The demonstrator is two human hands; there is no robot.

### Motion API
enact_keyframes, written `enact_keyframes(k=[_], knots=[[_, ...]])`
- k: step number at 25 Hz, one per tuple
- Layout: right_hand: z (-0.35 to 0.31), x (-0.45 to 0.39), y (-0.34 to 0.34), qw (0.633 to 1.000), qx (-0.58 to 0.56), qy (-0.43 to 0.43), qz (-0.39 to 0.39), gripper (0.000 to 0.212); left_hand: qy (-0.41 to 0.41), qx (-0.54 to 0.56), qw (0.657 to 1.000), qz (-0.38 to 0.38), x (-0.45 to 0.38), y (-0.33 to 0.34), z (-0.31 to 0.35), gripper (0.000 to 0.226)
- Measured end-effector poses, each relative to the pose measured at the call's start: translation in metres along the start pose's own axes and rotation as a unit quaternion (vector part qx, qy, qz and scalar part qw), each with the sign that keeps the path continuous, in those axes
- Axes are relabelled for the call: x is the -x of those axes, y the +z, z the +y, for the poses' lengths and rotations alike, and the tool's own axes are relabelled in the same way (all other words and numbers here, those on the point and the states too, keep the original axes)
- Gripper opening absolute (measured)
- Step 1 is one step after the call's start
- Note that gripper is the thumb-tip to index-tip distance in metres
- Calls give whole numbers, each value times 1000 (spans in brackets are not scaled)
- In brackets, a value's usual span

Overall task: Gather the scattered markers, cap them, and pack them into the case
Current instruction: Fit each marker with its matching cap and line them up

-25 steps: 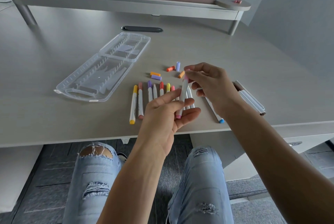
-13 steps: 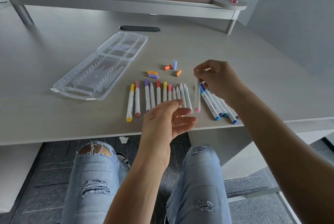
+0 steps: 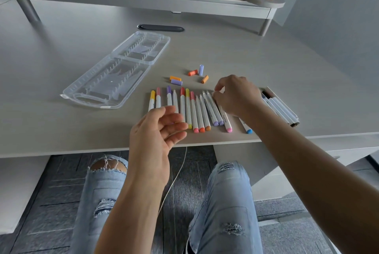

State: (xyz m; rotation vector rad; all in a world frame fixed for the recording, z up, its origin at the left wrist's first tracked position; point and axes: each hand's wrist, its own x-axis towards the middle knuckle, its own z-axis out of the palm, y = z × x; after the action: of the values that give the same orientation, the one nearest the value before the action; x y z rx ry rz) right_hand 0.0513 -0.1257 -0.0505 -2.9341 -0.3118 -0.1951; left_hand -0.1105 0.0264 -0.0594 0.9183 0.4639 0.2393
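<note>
A row of white markers (image 3: pixel 190 110) with coloured ends lies near the desk's front edge, some capped and some bare-tipped. Several loose caps (image 3: pixel 202 73), orange and lilac, sit just behind the row. The clear plastic case (image 3: pixel 114 75) lies open and empty to the left. My right hand (image 3: pixel 235 97) is down at the row's right end, its fingertips pinching the upper end of a pink-ended marker (image 3: pixel 226 123) that lies on the desk. My left hand (image 3: pixel 155 128) hovers with relaxed fingers over the near ends of the left markers and holds nothing.
More white markers (image 3: pixel 281 108) lie in a bunch beyond my right wrist, and a blue-ended marker (image 3: pixel 246 127) pokes out beneath it. A dark cable slot (image 3: pixel 161 28) is behind the case. A partition shelf (image 3: pixel 264 1) runs along the back.
The pink-ended marker went from both hands down onto the desk at the row's right end. My left hand let go and drifted left, open. My right hand lowered with the marker.
</note>
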Motion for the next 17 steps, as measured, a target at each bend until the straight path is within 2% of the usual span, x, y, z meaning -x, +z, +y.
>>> enact_keyframes(k=[2, 6, 12, 17], knots=[[0, 2, -2, 1000, -20, 0, 6, 18, -2, -4, 1000, -1, 0, -1, 0, 24], [3, 1, -10, 995, -88, -15, -34, 8, -3, -6, 1000, -5, 0, -3, -2, 24], [0, 2, -4, 996, -84, -7, -41, 8, -1, -1, 1000, -13, 6, -4, -2, 24], [1, 11, -2, 994, -108, 10, -20, 18, -1, -17, 1000, -4, 14, -7, -9, 23]])
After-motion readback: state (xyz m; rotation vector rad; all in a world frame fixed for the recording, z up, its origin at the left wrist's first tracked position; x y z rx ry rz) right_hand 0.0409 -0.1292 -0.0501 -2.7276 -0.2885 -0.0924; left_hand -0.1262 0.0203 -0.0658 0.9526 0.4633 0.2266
